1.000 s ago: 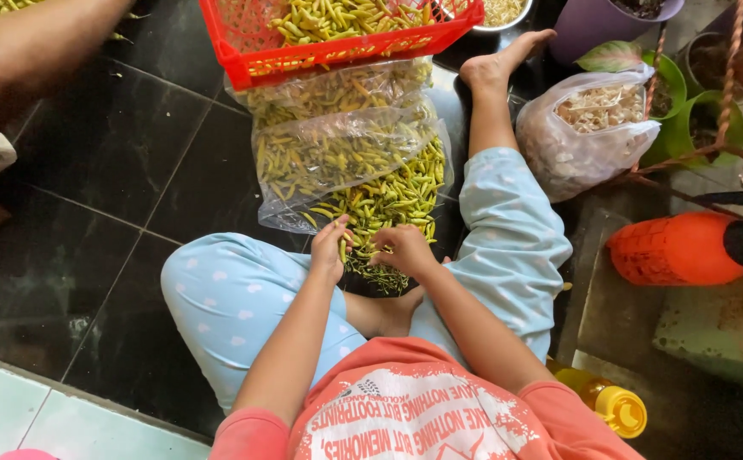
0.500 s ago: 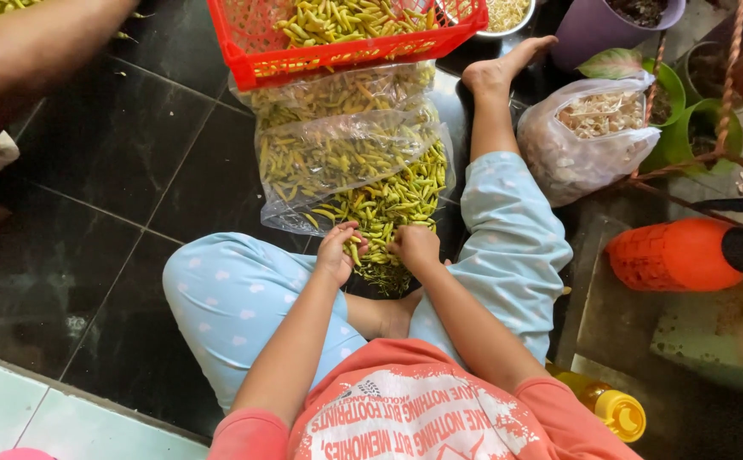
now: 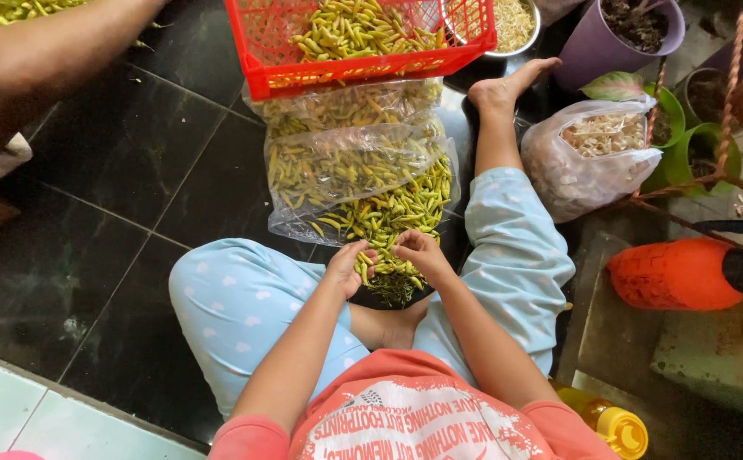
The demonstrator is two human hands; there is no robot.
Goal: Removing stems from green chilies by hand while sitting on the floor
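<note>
I sit on a dark tiled floor in light blue trousers, one leg stretched out. My left hand [image 3: 350, 267] and my right hand [image 3: 420, 253] meet over a pile of green and yellow chillies [image 3: 393, 217] spilling from a clear plastic bag [image 3: 350, 170]. Each hand pinches a chilli at the near edge of the pile; what exactly sits between the fingers is small and partly hidden. Beyond the bag stands a red plastic basket [image 3: 261, 51] holding more chillies.
Another person's arm [image 3: 39, 60] reaches in at the top left. A bag of pale bits [image 3: 584, 162] lies right of my leg, with a purple pot [image 3: 610, 47], green pots [image 3: 686, 145], an orange object [image 3: 678, 273] and a yellow bottle [image 3: 614, 422].
The view shifted slightly; both hands stay at the near edge of the chilli pile, fingers working close together. The other person's arm holds its place.
</note>
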